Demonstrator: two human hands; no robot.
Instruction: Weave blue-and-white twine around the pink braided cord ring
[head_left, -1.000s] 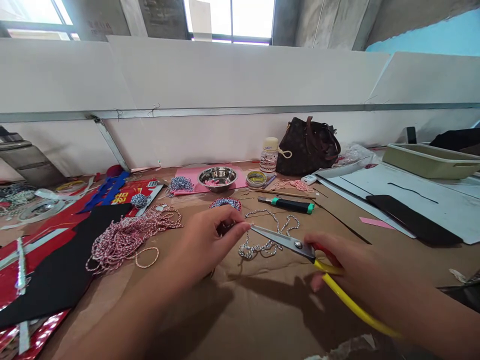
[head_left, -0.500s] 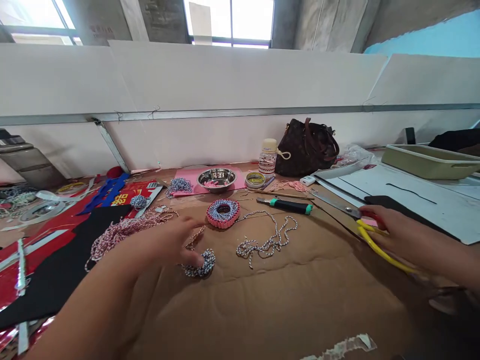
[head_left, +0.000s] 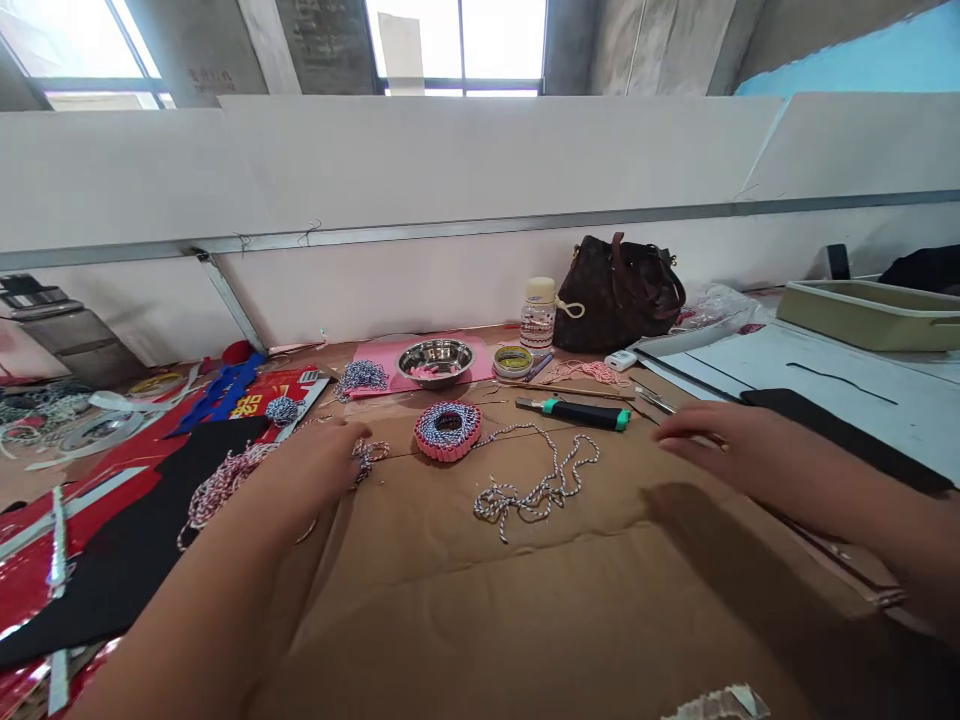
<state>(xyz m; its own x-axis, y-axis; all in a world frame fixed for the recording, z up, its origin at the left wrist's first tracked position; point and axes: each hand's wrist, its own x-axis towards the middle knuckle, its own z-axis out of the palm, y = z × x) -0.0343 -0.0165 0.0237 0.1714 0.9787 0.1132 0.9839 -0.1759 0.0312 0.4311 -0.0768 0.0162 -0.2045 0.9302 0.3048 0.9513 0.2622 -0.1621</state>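
Left hand [head_left: 315, 465] set at a black-and-white twine bundle [head_left: 369, 458] — grip hidden, so clamped or not untold; right hand [head_left: 739, 450] held empty, fingers apart from anything, just beside scissors [head_left: 654, 402].

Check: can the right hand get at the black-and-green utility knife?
Probably yes: the right hand hovers close to the utility knife's right end, with only bare cardboard between them.

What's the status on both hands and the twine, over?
Left hand at striped twine tangle. Right hand open, empty, near scissors blades. Twine-wrapped pink ring ahead, nothing in the way.
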